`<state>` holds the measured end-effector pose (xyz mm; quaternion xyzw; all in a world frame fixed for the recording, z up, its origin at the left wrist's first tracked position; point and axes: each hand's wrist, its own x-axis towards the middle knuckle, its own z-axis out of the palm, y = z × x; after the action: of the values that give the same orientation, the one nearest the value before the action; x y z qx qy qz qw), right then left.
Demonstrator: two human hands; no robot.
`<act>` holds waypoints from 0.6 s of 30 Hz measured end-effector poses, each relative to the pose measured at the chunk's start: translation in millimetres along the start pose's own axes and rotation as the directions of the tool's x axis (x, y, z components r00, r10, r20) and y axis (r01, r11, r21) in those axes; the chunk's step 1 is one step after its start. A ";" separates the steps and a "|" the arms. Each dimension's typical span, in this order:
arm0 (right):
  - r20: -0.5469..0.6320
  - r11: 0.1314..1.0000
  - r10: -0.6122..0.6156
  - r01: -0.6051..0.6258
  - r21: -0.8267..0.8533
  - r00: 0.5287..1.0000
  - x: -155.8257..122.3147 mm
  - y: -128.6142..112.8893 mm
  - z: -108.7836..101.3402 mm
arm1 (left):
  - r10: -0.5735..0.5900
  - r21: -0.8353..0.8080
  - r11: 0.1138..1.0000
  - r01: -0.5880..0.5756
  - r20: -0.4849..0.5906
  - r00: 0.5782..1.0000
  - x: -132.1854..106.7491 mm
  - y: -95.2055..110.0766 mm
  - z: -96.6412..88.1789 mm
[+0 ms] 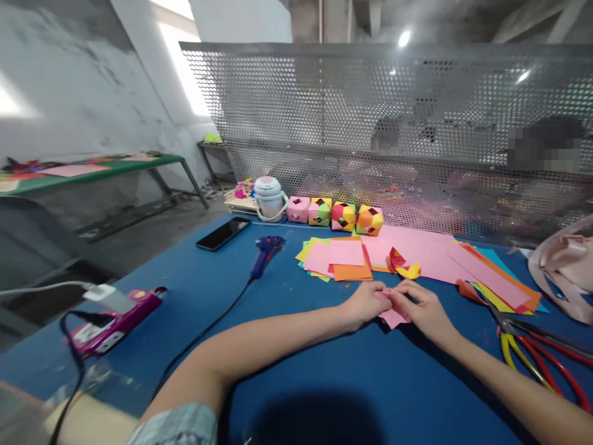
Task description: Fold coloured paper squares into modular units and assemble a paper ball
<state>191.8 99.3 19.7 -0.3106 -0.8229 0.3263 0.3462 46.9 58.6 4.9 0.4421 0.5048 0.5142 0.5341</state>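
Note:
Between my two hands is a small piece of pink paper (393,316), partly folded, held just above the blue table (296,364). My left hand (368,304) pinches its left side, and my right hand (419,308) grips the upper right edge between thumb and fingers. The fingers cover much of the paper, so its folds are only partly visible. Just beyond my fingertips lie a red folded paper piece (395,259) and a yellow one (409,271). Farther back, a stack of coloured paper squares (345,253) rests on the table.
Folded paper cubes (343,216) line the back beside a white lidded cup (269,199). Scissors (509,337) and paper strips (495,278) lie right. A blue glue gun (266,253), a phone (223,233) and a purple power strip (118,321) are left. A perforated metal screen (347,123) stands behind.

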 end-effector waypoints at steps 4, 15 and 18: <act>-0.054 0.984 0.132 -0.124 0.126 0.990 33.0 -13.4 -1.3 | 0.056 -0.042 0.997 -0.058 -0.040 0.998 -14.8 28.7 -17.6; 0.182 0.995 0.098 -0.101 0.009 0.978 121.1 -75.4 204.1 | 0.095 0.052 0.995 -0.087 -0.169 0.981 -113.1 66.8 -82.8; 0.122 0.984 0.171 -0.163 -0.075 0.978 130.3 -92.6 240.8 | 0.069 0.077 0.996 -0.052 -0.239 0.969 -127.9 63.4 -99.2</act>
<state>-94.5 62.8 5.3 -0.3681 -0.8246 0.3466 0.2540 -53.3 -68.3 68.7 0.4103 0.5699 0.5621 0.4370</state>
